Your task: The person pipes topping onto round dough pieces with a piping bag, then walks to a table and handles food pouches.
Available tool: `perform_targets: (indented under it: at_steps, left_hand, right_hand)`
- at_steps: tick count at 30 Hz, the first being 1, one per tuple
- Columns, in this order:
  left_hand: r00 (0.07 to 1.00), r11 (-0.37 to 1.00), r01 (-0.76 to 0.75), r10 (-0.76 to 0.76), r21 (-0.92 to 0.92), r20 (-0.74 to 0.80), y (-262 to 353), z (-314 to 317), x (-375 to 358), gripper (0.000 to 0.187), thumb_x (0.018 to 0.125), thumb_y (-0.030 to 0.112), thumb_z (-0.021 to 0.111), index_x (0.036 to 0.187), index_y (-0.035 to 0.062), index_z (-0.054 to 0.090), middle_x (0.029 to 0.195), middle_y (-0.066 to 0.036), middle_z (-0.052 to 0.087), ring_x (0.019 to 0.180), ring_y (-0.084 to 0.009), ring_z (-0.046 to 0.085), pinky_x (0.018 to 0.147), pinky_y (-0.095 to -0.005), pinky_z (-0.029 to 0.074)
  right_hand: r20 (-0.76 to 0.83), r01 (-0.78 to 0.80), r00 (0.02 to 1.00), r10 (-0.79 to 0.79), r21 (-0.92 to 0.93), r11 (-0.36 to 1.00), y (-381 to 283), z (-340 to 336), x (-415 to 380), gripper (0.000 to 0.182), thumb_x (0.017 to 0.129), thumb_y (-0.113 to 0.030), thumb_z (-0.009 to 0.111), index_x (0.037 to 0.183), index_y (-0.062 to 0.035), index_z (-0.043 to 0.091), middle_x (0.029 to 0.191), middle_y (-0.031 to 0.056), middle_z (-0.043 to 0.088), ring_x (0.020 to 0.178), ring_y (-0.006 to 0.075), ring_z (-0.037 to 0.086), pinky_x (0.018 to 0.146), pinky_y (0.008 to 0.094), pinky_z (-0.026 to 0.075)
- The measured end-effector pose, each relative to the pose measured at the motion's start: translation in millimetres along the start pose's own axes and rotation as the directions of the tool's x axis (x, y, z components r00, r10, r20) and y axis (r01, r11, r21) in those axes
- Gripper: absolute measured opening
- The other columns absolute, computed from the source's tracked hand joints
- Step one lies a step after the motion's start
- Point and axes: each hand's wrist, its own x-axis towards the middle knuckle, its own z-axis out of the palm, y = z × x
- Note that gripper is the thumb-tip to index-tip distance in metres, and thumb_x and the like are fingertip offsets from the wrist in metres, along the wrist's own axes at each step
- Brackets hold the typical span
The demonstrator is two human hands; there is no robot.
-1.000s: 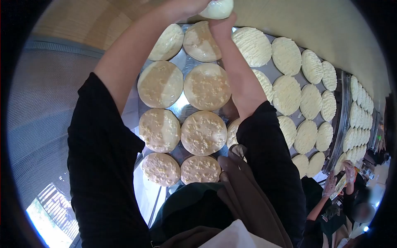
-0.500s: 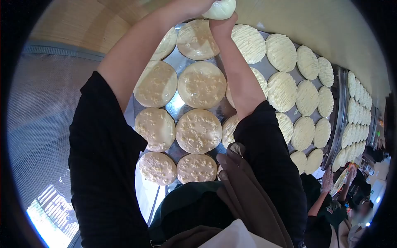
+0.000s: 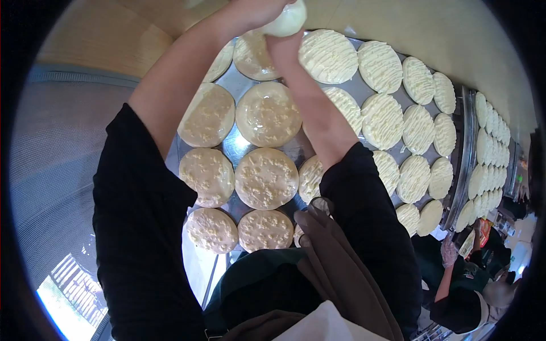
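Note:
At the top edge of the head view, both my hands close around a bulging piping bag [image 3: 289,20] filled with pale cream. My left hand [image 3: 268,8] grips its upper part and is partly cut off by the frame. Lower on the bag is my right hand [image 3: 284,48], its fingers mostly hidden; the nozzle does not show. Below the hands lies a partly shaded round dough base [image 3: 253,55] with a glossy top. Nearby, another round [image 3: 269,115] carries pale crumbly bits. To the right of my right hand, a round [image 3: 328,57] is covered with wavy cream lines.
Several rounds sit in rows on a metal tray [image 3: 238,142]. Further trays with cream-topped rounds [image 3: 480,148] stand to the right. A mesh screen [image 3: 74,153] is on the left. At lower right, a co-worker's gloved hand [image 3: 449,253] is near packaging.
Both my hands and the piping bag have shifted left and slightly down. The trays appear slightly further left in view. The co-worker at lower right has changed posture.

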Motion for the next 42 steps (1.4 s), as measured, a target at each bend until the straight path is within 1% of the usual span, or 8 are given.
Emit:
perform_targets:
  at_steps: [9, 15, 18, 24, 27, 36, 39, 42]
  left_hand:
    - [0.995, 0.982, -0.067, 0.052, -0.179, -0.087, -0.1, 13.1, 0.1, 0.034, 0.092, 0.03, 0.037, 0.102, -0.0008, 0.047, 0.101, -0.017, 0.051, 0.095, -0.0287, 0.048, 0.086, -0.0355, 0.036]
    - [0.969, 0.985, 0.167, -0.173, 0.046, 0.177, 10.3, 1.4, -3.2, 0.041, 0.093, 0.035, 0.035, 0.108, -0.0018, 0.046, 0.111, -0.018, 0.05, 0.104, -0.0283, 0.046, 0.092, -0.0341, 0.033]
    - [0.999, 0.999, 0.033, -0.033, -0.005, -0.015, 0.9, 6.7, -9.2, 0.047, 0.092, 0.038, 0.034, 0.114, -0.0019, 0.045, 0.117, -0.018, 0.048, 0.109, -0.0291, 0.044, 0.095, -0.0343, 0.032]
    - [0.99, 0.989, 0.128, -0.132, -0.081, -0.051, 22.9, 17.4, -3.6, 0.05, 0.092, 0.04, 0.033, 0.116, -0.0025, 0.044, 0.118, -0.02, 0.048, 0.111, -0.0305, 0.043, 0.096, -0.0354, 0.031]
    - [0.997, 0.996, 0.073, -0.074, 0.045, 0.022, 14.0, 16.2, -6.7, 0.045, 0.093, 0.036, 0.033, 0.115, -0.0017, 0.045, 0.117, -0.019, 0.049, 0.109, -0.0307, 0.044, 0.094, -0.036, 0.032]
    - [0.998, 0.995, -0.055, 0.054, -0.088, -0.016, 9.6, 26.4, 2.7, 0.038, 0.092, 0.032, 0.036, 0.107, -0.0015, 0.047, 0.107, -0.017, 0.052, 0.101, -0.0244, 0.048, 0.088, -0.0326, 0.036]
    - [0.964, 0.968, 0.23, -0.212, -0.102, 0.159, 24.6, 16.6, -3.7, 0.041, 0.092, 0.035, 0.037, 0.11, 0.0006, 0.047, 0.112, -0.017, 0.051, 0.105, -0.0264, 0.046, 0.091, -0.0358, 0.033]
    - [0.965, 0.965, 0.262, -0.262, -0.024, 0.005, 32.7, 19.2, -13.7, 0.046, 0.09, 0.041, 0.037, 0.117, 0.0036, 0.045, 0.118, -0.018, 0.048, 0.112, -0.0294, 0.043, 0.096, -0.0398, 0.029]
  right_hand:
    - [0.125, 0.083, 0.99, -0.072, -0.08, 0.993, 33.0, -27.0, 38.5, 0.041, 0.062, -0.004, 0.069, 0.099, 0.0001, 0.054, 0.09, 0.0104, 0.061, 0.085, 0.0199, 0.06, 0.071, 0.0316, 0.048]
    - [-0.046, 0.141, 0.989, -0.14, 0.014, 0.99, -2.7, -3.6, -20.1, 0.032, 0.064, -0.006, 0.067, 0.094, 0.0, 0.058, 0.086, 0.0118, 0.063, 0.081, 0.0186, 0.061, 0.069, 0.03, 0.047]
    - [0.067, 0.068, 0.996, -0.064, -0.062, 0.996, 10.6, -20.5, -2.5, 0.033, 0.064, -0.006, 0.067, 0.096, -0.0003, 0.058, 0.087, 0.0118, 0.063, 0.081, 0.0188, 0.061, 0.069, 0.0303, 0.047]
    - [0.016, 0.067, 0.998, -0.067, -0.008, 0.998, 10.8, -30.0, 8.3, 0.03, 0.064, -0.007, 0.067, 0.092, -0.0005, 0.059, 0.084, 0.0128, 0.064, 0.08, 0.0212, 0.062, 0.068, 0.0314, 0.047]
    - [0.002, 0.149, 0.989, -0.149, -0.018, 0.989, 3.3, -22.2, -19.3, 0.028, 0.065, -0.006, 0.067, 0.09, 0.0016, 0.059, 0.083, 0.0125, 0.064, 0.078, 0.0162, 0.062, 0.065, 0.0291, 0.047]
    - [0.125, 0.045, 0.992, -0.034, -0.087, 0.995, 12.1, -51.4, 14.0, 0.038, 0.064, -0.006, 0.068, 0.1, -0.0006, 0.055, 0.092, 0.0109, 0.062, 0.087, 0.0194, 0.06, 0.073, 0.031, 0.047]
    - [0.093, -0.011, 0.996, 0.014, -0.037, 0.999, 2.7, -36.6, -20.7, 0.036, 0.064, -0.006, 0.068, 0.097, 0.0004, 0.056, 0.091, 0.0103, 0.062, 0.085, 0.0186, 0.06, 0.072, 0.0305, 0.047]
    - [0.109, 0.017, 0.994, -0.005, -0.102, 0.995, 12.2, -44.3, -14.3, 0.033, 0.065, -0.006, 0.068, 0.095, 0.0008, 0.057, 0.088, 0.0098, 0.063, 0.083, 0.0187, 0.061, 0.07, 0.0302, 0.047]
